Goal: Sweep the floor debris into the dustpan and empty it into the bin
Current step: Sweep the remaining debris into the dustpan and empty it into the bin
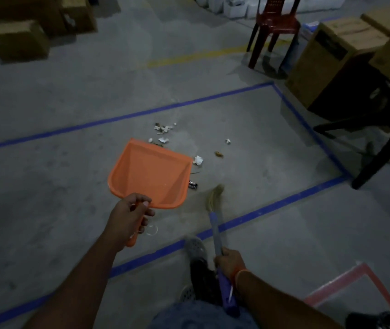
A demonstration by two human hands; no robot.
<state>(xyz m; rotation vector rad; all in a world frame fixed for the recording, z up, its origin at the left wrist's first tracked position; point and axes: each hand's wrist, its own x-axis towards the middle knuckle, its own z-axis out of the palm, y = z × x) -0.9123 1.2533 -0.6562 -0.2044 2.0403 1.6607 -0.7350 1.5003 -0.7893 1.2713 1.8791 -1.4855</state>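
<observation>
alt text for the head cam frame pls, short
A person's left hand grips the handle of an orange dustpan while the right hand holds a purple-handled broom, bristles near scattered paper scraps on a grey concrete floor marked with blue tape lines. A red plastic chair and cardboard boxes stand beyond.

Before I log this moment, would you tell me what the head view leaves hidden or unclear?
- Bin: none identifiable; a dark object is cut off by the bottom right edge.
- Dustpan: whether it touches the floor is unclear.
- Debris: scraps too small and dim to identify.
- Broom: bristles blurred.
- Dustpan handle: mostly covered by the left hand.
</observation>
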